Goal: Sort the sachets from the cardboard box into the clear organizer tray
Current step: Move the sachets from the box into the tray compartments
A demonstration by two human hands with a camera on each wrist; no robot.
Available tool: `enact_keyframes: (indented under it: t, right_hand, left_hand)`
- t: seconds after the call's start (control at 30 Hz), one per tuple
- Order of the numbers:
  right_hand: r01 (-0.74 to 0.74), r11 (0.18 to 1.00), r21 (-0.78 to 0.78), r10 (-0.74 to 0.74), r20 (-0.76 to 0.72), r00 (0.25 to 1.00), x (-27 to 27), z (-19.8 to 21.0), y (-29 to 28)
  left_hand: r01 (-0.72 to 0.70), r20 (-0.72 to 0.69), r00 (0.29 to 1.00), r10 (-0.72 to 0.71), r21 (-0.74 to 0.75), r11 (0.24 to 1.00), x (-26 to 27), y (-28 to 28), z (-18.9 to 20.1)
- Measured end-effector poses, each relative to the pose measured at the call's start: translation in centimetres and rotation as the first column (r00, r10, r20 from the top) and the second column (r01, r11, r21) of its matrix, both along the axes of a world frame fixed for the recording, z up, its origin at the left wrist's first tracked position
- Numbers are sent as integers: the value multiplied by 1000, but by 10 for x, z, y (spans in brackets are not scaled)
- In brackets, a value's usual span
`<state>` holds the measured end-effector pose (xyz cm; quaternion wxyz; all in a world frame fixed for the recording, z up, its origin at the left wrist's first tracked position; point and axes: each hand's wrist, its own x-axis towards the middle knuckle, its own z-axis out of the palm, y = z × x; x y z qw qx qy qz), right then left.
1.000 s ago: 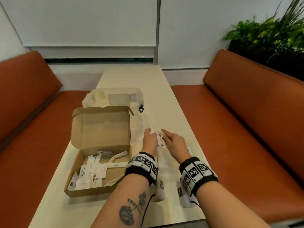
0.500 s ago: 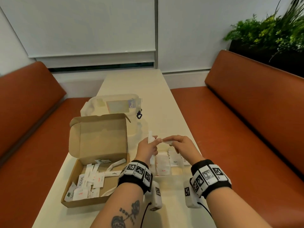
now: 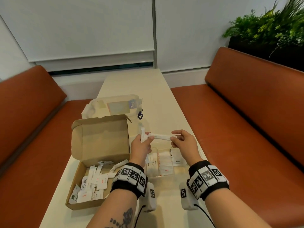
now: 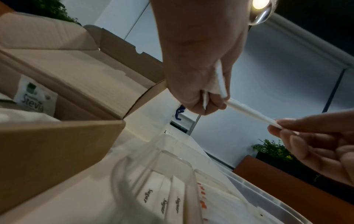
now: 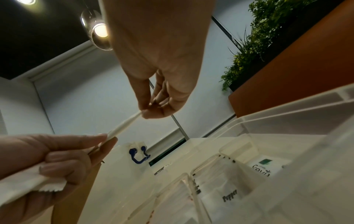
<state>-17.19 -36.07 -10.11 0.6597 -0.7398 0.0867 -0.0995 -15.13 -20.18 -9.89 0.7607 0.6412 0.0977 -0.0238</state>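
A long white stick sachet (image 3: 162, 137) (image 4: 250, 112) (image 5: 123, 125) hangs level above the clear organizer tray (image 3: 166, 175). My left hand (image 3: 144, 140) (image 4: 203, 97) pinches its left end and also grips a few more white sachets (image 3: 142, 134) upright in its fist. My right hand (image 3: 176, 139) (image 5: 153, 112) pinches the stick's right end. The tray (image 5: 249, 174) (image 4: 172, 181) holds Sugar, Pepper and red-printed packets in separate compartments. The open cardboard box (image 3: 98, 162) on the left holds several loose white sachets (image 3: 92, 183), some marked Stevia.
The long cream table (image 3: 136, 83) runs between two orange benches (image 3: 246, 120). A clear plastic lidded container (image 3: 115, 106) with a blue clip stands behind the box. Green plants (image 3: 266, 25) fill the far right corner.
Both hands have risen from the tray and drawn apart. One stick sachet now spans between them, with the remaining sachets kept in my left hand.
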Motion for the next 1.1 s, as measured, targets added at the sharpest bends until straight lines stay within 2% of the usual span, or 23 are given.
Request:
enact_keyframes:
  t: [0.1,0.3,0.57,0.8,0.97,1.1]
  right_hand:
    - [-18,998,54,18,-2,1000,-2,3,3]
    - [-48,997,65,47,18,999,-7,10,6]
    - [-92,991,95,89,32,996,-12,13,9]
    - [-96,960,264,105,-17,994,-19,3,11]
    - [-99,926,363,117,-27,993,-22,0,13]
    - [-119,943,309,129,-13,992,-21,-2,13]
  left_hand:
    - [27,2,1000,-27,23,999,-3,2,-1]
    - [35,22,999,-35,-24,999,-8,0,2]
    - [32,52,998,-32,-8,999,-9,6,10]
    - [47,93,995,-47,5,999,-18,15,5]
    - [-10,99,995,9,10,1000,-22,12,-1]
    - [-70,103,992,74,-47,996,-26,9,-3]
